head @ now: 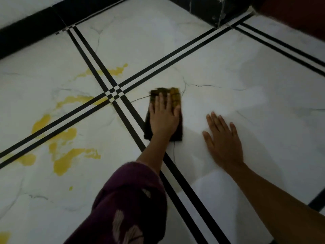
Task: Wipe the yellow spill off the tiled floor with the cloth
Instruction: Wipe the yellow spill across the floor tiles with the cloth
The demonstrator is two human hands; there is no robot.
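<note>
The yellow spill (64,138) lies in several patches across the white tiled floor (219,67) at the left, with more yellow by the tile crossing (114,71) and at the bottom left corner. A dark cloth (175,97), stained yellow at its far end, lies flat just right of the crossing of black lines. My left hand (163,118), in a purple sleeve, presses palm-down on the cloth. My right hand (223,140) rests flat on the bare tile to the right, fingers apart, holding nothing.
Double black stripes (114,92) cross the floor in a grid. A black skirting band (26,32) runs along the far left wall, and a dark block (211,9) stands at the far top. A reddish-brown shape (299,13) fills the top right corner.
</note>
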